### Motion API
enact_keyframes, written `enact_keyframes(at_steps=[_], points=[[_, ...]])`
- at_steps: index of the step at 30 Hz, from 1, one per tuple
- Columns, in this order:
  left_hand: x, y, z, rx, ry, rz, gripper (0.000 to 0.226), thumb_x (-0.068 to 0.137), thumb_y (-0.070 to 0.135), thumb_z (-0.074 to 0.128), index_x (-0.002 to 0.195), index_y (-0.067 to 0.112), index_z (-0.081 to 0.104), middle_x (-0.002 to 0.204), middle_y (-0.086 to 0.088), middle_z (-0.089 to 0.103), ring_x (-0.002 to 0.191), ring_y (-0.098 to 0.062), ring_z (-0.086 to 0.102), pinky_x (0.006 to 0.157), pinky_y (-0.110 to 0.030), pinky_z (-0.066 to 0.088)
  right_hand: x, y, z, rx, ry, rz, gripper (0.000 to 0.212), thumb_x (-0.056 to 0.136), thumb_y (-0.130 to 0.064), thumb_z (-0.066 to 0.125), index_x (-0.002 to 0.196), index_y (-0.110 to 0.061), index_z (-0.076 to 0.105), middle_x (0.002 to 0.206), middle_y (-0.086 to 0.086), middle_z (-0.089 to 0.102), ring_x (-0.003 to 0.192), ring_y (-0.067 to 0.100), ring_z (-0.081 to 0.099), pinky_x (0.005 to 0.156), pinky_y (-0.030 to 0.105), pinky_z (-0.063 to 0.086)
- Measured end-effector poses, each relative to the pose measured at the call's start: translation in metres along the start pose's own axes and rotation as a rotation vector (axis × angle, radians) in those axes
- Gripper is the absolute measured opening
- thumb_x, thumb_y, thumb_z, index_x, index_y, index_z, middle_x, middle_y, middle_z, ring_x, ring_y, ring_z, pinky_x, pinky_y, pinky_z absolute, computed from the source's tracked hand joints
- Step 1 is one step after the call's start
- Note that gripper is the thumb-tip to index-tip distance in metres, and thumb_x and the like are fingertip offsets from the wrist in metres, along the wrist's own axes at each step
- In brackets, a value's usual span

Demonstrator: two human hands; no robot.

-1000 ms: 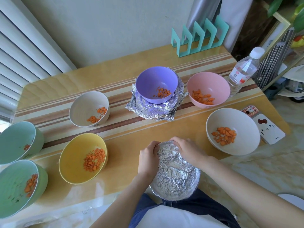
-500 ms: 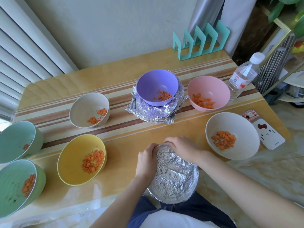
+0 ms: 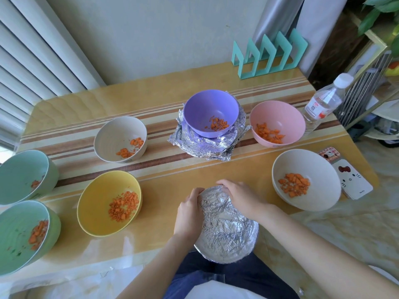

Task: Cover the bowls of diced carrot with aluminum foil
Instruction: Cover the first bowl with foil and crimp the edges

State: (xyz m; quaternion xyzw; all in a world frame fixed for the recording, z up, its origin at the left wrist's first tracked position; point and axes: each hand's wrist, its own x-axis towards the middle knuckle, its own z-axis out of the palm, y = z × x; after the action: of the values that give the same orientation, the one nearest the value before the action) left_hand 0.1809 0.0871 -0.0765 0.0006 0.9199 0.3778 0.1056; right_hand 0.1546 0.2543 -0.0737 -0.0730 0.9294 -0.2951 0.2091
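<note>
- Left hand [image 3: 190, 210], right hand [image 3: 239, 195]: our grip is clamping down on the foil-covered bowl [image 3: 226, 236] at its far rim.
- Change: the right hand is creeping leftward; we judge the sealing nearly finished.
- The bowl is sitting at the near tabletop [image 3: 164, 223] edge; seven open bowls [image 3: 95, 203] are waiting.

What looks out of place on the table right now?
The purple bowl sits atop crumpled foil, its carrot uncovered. The foil-covered bowl, gripped by the left hand and right hand, appears to overhang the near edge of the table.
</note>
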Motion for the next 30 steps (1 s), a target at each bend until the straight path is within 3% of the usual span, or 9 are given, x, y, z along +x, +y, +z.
enact_keyframes(at_steps=[2,4,9,13,15,17,20,26,30], points=[[0.000,-0.002,-0.002,0.006,0.014,0.016,0.037,0.088,-0.004,0.040,0.112,0.019,0.057,0.097,0.000,0.067,0.084,-0.023,0.061,0.070,-0.031,0.045,0.006,-0.003,0.007,-0.018,0.019,-0.030,0.045,0.095,0.004,0.045,0.135,-0.016,0.046,0.134,-0.002,0.053,0.115,0.013,0.056,0.089,0.028,0.049],[0.000,-0.004,-0.003,-0.001,0.020,0.024,0.030,0.092,0.002,0.040,0.113,0.017,0.057,0.098,0.000,0.066,0.085,-0.023,0.060,0.071,-0.032,0.044,0.011,-0.005,0.010,-0.054,0.047,-0.025,0.046,0.093,0.005,0.047,0.131,-0.019,0.050,0.129,-0.002,0.058,0.109,0.015,0.059,0.082,0.031,0.052],[0.009,-0.006,-0.011,-0.085,-0.024,-0.029,0.023,0.095,0.006,0.044,0.101,0.015,0.064,0.072,0.004,0.062,0.066,-0.017,0.055,0.060,-0.020,0.036,0.009,-0.013,0.003,-0.062,0.012,0.001,0.055,0.086,0.015,0.038,0.126,-0.019,0.055,0.120,0.002,0.065,0.111,0.016,0.061,0.079,0.036,0.053],[0.013,-0.009,-0.021,-0.066,-0.013,-0.006,0.023,0.093,0.004,0.046,0.097,0.015,0.066,0.068,0.003,0.060,0.062,-0.019,0.052,0.058,-0.020,0.031,0.008,-0.027,0.002,-0.067,0.038,-0.004,0.048,0.094,0.005,0.042,0.133,-0.022,0.048,0.121,0.002,0.064,0.108,0.017,0.061,0.075,0.025,0.048],[0.013,-0.010,-0.024,-0.061,-0.028,0.013,0.022,0.094,0.005,0.045,0.098,0.014,0.065,0.068,0.003,0.060,0.061,-0.018,0.052,0.057,-0.021,0.031,0.010,-0.039,0.004,-0.077,0.005,-0.042,0.056,0.092,0.011,0.039,0.138,-0.021,0.041,0.124,0.006,0.062,0.108,0.022,0.061,0.083,0.033,0.051],[0.013,-0.013,-0.027,-0.048,-0.035,0.020,0.023,0.094,0.005,0.045,0.099,0.015,0.065,0.070,0.000,0.063,0.062,-0.018,0.052,0.057,-0.021,0.031,0.012,-0.048,0.004,-0.148,-0.009,-0.064,0.058,0.088,0.015,0.037,0.134,-0.018,0.047,0.122,0.007,0.062,0.104,0.025,0.061,0.079,0.032,0.048],[0.015,-0.020,-0.031,-0.020,-0.055,0.030,0.022,0.095,0.005,0.045,0.099,0.015,0.064,0.075,-0.004,0.066,0.064,-0.020,0.054,0.057,-0.021,0.032,0.017,-0.052,0.007,-0.199,-0.020,-0.066,0.052,0.087,0.014,0.038,0.126,-0.016,0.054,0.113,0.008,0.065,0.096,0.026,0.062,0.066,0.026,0.037],[0.017,-0.031,-0.035,-0.009,-0.046,0.038,0.022,0.093,0.004,0.045,0.100,0.016,0.063,0.077,-0.004,0.068,0.066,-0.022,0.056,0.058,-0.024,0.034,0.022,-0.053,0.011,-0.145,-0.019,-0.058,0.029,0.098,-0.010,0.044,0.123,-0.021,0.055,0.113,0.000,0.067,0.095,0.019,0.064,0.071,0.030,0.050],[0.019,-0.036,-0.037,-0.033,-0.034,0.060,0.023,0.093,0.005,0.047,0.101,0.016,0.065,0.080,-0.002,0.069,0.068,-0.017,0.054,0.060,-0.019,0.031,0.026,-0.049,0.012,-0.146,-0.001,-0.027,0.026,0.098,-0.007,0.044,0.118,-0.016,0.059,0.102,0.007,0.069,0.084,0.022,0.064,0.063,0.030,0.046]])
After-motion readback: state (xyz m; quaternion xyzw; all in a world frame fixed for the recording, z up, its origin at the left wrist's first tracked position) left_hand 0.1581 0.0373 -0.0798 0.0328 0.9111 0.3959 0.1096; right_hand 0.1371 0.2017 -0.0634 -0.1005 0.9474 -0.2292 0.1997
